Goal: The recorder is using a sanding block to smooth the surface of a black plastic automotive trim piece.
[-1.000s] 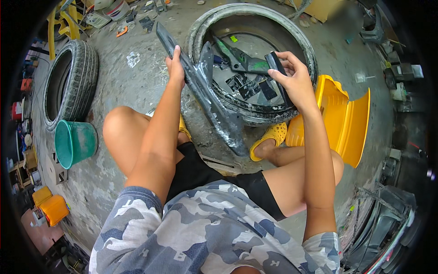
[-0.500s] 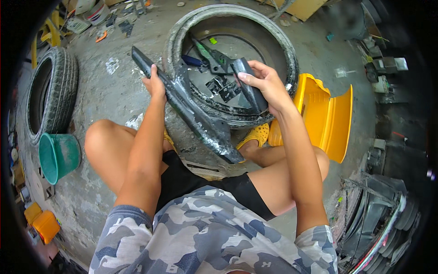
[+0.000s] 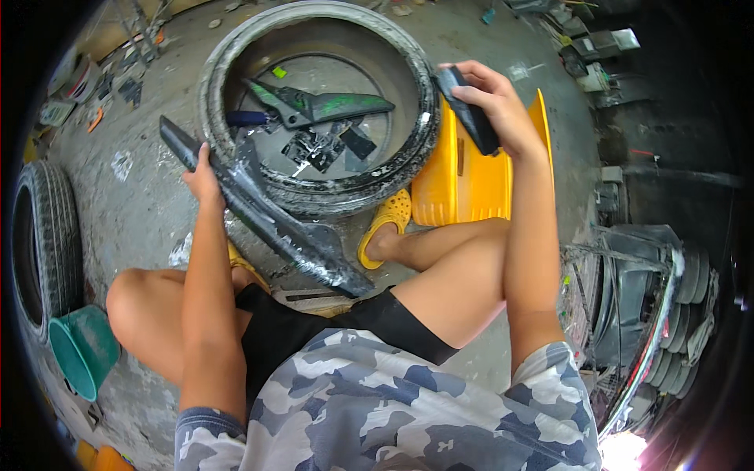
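Observation:
My left hand grips a long, dark plastic part with white scuffs, held slanting over my lap. My right hand is closed on a black oblong block, raised at the right edge of a big tire lying flat. Inside the tire lie a green-streaked black piece, a blue-handled object and several small black pieces. Beside it, under my right hand, is a curved yellow plastic panel.
An upright tire and a teal bucket stand at the left. A pile of dark panels is at the lower right, and scraps with containers lie at the upper left.
My right hand has moved with the block from over the tire to its right edge, above the yellow panel. The view has shifted, moving the surroundings leftward; my left hand still holds the long part.

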{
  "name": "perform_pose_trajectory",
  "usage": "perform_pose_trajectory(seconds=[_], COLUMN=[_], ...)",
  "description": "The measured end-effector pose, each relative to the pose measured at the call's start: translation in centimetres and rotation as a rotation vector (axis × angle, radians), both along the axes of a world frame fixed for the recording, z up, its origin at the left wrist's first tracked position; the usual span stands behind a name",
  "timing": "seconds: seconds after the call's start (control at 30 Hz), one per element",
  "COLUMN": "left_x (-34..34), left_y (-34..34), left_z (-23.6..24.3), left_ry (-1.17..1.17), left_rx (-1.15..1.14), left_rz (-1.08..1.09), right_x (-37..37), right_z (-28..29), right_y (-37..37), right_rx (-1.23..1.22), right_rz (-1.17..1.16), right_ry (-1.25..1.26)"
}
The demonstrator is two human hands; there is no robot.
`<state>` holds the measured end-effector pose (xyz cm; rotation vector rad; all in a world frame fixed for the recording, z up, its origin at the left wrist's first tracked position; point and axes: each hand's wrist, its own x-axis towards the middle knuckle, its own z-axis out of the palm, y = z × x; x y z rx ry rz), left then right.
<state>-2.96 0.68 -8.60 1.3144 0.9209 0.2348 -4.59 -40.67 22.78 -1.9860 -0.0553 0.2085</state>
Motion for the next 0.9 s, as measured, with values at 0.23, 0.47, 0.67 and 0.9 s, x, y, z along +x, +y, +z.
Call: perform_pose_trajectory(seconds=[0.23, 0.47, 0.67, 0.9], left_x=[-0.2, -2.0, -0.5, -1.5], left_y=[-0.6, 1.9, -4.1, -2.0], left_z=[3.2, 4.3, 6.0, 5.0], left_ry=[-0.052, 0.073, 0.120, 0.058], left_rx=[-0.043, 0.278, 0.152, 0.197], left_rz=[-0.066, -0.354, -0.057, 0.020], right_x=[-1.8, -10.2, -6.8, 1.0], right_z=[-9.7, -30.8, -33.5, -33.9], right_y=[-15.9, -22.9, -20.7, -18.9], right_rx=[-0.906, -0.218, -0.043, 0.350], right_rz=[0.042, 0.016, 0.046, -0.034], right_ry=[0.197, -0.244, -0.088, 0.050])
